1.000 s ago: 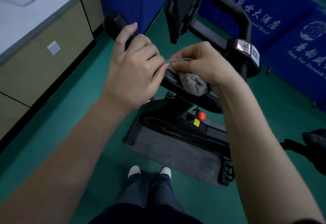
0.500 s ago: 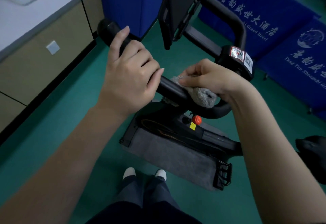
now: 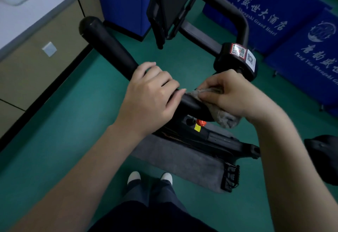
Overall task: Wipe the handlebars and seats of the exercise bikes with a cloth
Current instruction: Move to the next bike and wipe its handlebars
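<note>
While the left hand (image 3: 151,96) curls its fingers over the handlebar (image 3: 109,48) at mid-length, the right hand (image 3: 232,94) sits just beside it, thumb and fingers pinching the grey cloth (image 3: 225,116) against the handlebar's near bend. Part of the cloth hangs under the handlebar. A red knob (image 3: 200,122) lies beneath the handlebar, a grey mat (image 3: 182,158) further below, and a QR label (image 3: 237,50) beyond the handlebar's bend.
</note>
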`<state>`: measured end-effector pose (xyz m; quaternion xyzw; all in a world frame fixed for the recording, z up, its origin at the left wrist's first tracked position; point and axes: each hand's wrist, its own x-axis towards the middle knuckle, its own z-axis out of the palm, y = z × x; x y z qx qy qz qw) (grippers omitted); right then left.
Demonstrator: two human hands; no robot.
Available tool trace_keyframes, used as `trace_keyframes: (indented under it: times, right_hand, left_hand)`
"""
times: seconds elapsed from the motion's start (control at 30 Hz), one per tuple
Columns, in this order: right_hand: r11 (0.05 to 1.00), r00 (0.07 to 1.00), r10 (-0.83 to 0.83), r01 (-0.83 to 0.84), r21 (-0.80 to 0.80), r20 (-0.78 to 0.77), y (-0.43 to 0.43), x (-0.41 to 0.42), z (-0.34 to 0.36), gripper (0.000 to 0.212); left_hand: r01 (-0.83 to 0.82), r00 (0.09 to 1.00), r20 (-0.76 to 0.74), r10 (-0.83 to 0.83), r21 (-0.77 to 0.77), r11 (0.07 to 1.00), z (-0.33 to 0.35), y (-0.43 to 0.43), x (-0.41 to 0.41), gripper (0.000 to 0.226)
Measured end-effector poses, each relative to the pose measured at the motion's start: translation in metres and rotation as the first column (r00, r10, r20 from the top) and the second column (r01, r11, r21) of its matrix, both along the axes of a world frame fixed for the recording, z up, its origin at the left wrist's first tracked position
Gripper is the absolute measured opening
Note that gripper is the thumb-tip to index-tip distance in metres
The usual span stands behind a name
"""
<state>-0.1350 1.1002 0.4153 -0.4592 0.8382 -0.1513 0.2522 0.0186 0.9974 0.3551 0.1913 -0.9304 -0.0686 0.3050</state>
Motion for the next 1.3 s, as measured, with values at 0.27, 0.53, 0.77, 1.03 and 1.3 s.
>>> trace_keyframes:
  times: [0.27, 0.53, 0.77, 1.03, 1.3]
  right_hand:
    - [0.916, 0.939, -0.272, 0.187, -0.356, -0.208, 0.037, 0.023, -0.024, 0.014]
    - [0.528, 0.856, -0.464, 0.059, -0.847, -0.229, 0.049, 0.067, -0.081, 0.015]
    - [0.403, 0.832, -0.531, 0.082, -0.911, -0.16, 0.059, 0.06, -0.095, 0.013]
    - [0.349, 0.829, -0.557, 0.286, -0.892, 0.048, 0.08, 0.036, -0.094, 0.018]
    - [0.178, 0.674, -0.629, 0.61, -0.772, 0.388, 0.074, 0.044, -0.093, 0.011]
  left_hand:
    - [0.001, 1.0, 0.004, -0.001, 0.001, 1.0, 0.004, 0.002, 0.0, 0.029]
    - [-0.022, 1.0, -0.008, 0.022, 0.026, 0.999, 0.004, 0.004, -0.001, 0.027]
    - [-0.042, 0.999, 0.02, 0.041, 0.074, 0.996, 0.007, 0.007, -0.001, 0.028]
    - [-0.079, 0.996, 0.048, 0.075, 0.085, 0.993, 0.009, 0.013, -0.004, 0.029]
    - [-0.086, 0.996, 0.038, 0.084, 0.067, 0.994, 0.006, 0.013, -0.004, 0.027]
